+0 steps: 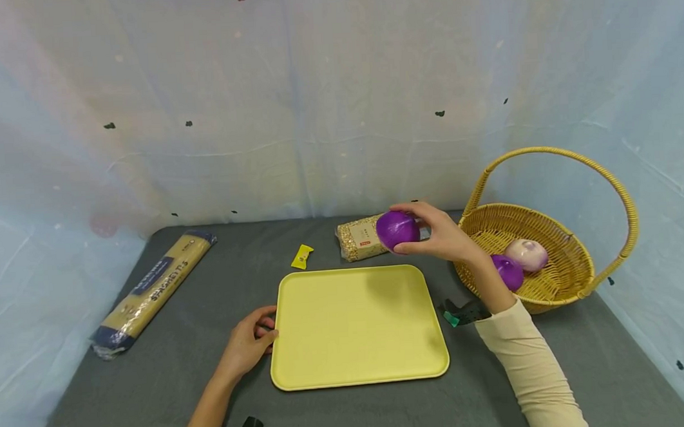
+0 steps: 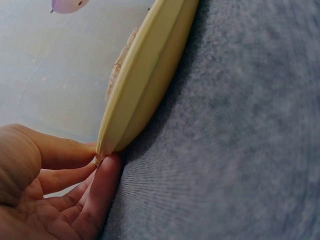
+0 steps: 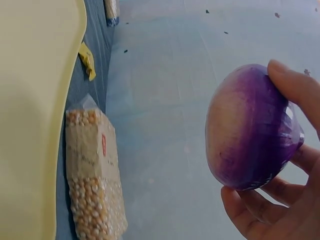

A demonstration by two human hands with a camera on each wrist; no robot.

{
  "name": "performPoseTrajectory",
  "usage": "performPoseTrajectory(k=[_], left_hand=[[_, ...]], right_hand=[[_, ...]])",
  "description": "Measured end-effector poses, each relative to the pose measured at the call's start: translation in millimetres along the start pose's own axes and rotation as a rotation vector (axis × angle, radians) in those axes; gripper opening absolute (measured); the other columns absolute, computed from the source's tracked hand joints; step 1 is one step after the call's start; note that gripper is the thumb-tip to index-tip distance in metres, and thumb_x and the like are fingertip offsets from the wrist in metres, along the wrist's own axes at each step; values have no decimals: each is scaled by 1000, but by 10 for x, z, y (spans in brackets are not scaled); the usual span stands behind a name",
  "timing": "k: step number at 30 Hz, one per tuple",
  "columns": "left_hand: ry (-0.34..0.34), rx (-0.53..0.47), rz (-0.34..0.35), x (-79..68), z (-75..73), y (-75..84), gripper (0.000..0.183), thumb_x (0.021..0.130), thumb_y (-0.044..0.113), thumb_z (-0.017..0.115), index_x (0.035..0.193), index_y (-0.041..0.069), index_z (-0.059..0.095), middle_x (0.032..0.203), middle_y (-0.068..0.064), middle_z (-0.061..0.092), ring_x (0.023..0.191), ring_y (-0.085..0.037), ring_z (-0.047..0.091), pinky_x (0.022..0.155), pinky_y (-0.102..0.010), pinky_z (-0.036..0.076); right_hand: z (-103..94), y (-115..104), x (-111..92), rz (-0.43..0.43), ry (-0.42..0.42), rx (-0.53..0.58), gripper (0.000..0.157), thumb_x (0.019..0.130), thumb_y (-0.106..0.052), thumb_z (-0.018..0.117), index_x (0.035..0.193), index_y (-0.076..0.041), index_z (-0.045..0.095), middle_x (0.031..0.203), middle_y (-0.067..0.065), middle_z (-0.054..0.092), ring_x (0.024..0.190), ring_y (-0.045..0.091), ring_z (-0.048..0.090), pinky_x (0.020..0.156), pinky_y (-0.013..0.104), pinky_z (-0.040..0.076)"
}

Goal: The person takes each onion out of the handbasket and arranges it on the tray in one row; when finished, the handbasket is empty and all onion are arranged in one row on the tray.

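My right hand (image 1: pixel 438 234) grips a shiny purple onion (image 1: pixel 398 230) between thumb and fingers, raised behind the tray's far right corner. In the right wrist view, the onion (image 3: pixel 250 127) shows a pale patch on one side. My left hand (image 1: pixel 247 344) pinches the left edge of a yellow rectangular tray (image 1: pixel 356 329). Up close in the left wrist view, the thumb lies over the tray's rim (image 2: pixel 135 90) and the fingers are beneath it. Nothing lies on the tray.
A wicker basket (image 1: pixel 579 252) with a tall handle stands at the right, holding a purple onion (image 1: pixel 508 272) and a pale onion (image 1: pixel 527 255). Behind the tray lie a bag of corn kernels (image 1: pixel 357 238) and a yellow wrapped candy (image 1: pixel 302 257). A spaghetti pack (image 1: pixel 154 291) lies left.
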State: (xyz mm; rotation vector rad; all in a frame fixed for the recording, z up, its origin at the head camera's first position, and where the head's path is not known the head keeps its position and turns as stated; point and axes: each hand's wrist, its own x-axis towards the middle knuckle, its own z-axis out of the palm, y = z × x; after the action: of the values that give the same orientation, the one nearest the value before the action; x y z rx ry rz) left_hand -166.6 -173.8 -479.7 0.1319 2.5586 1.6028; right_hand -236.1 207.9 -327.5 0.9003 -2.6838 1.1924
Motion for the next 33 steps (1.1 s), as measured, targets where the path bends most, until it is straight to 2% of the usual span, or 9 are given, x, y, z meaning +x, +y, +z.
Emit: performPoseTrajectory(k=[3, 9, 14, 21, 29, 33], left_hand=[[-1, -5, -1, 0, 0, 4, 45, 86, 0, 63, 130, 2, 51, 96, -13, 54, 72, -16, 58, 55, -27, 51], [-10, -1, 1, -9, -8, 2, 46, 87, 1, 63, 131, 1, 49, 97, -13, 54, 72, -17, 57, 55, -27, 51], [-13, 1, -1, 0, -8, -4, 46, 87, 1, 62, 131, 2, 49, 97, -13, 54, 72, -17, 57, 56, -27, 51], [-6, 17, -6, 10, 8, 13, 46, 87, -1, 61, 131, 1, 49, 97, -14, 54, 73, -18, 58, 56, -28, 52], [-8, 16, -2, 9, 8, -13, 45, 86, -1, 62, 130, 3, 51, 95, -13, 54, 71, -17, 57, 56, -28, 52], [-11, 8, 4, 10, 2, -7, 45, 86, -2, 61, 130, 3, 51, 96, -13, 54, 71, -17, 58, 56, -28, 52]], right_hand=[[50, -67, 21, -20, -11, 6, 67, 75, -9, 78, 133, 1, 46, 125, 18, 49, 109, 32, 51, 88, 45, 48], [223, 176, 70, -55, -16, 23, 71, 75, -23, 79, 136, -8, 46, 130, 10, 47, 111, 25, 50, 87, 39, 50], [339, 220, 104, -83, -12, 63, 71, 74, -24, 80, 136, -11, 47, 129, 5, 48, 110, 21, 50, 84, 36, 51], [392, -241, 100, -41, -42, 100, 66, 75, -7, 77, 134, -2, 47, 127, 18, 46, 111, 32, 49, 83, 39, 52], [565, -259, 164, -45, -48, 120, 67, 74, -7, 78, 133, -2, 48, 130, 18, 46, 111, 29, 49, 82, 35, 51], [699, -94, 221, -44, -37, 131, 69, 73, -11, 80, 134, -8, 48, 133, 13, 46, 112, 27, 50, 82, 36, 52]])
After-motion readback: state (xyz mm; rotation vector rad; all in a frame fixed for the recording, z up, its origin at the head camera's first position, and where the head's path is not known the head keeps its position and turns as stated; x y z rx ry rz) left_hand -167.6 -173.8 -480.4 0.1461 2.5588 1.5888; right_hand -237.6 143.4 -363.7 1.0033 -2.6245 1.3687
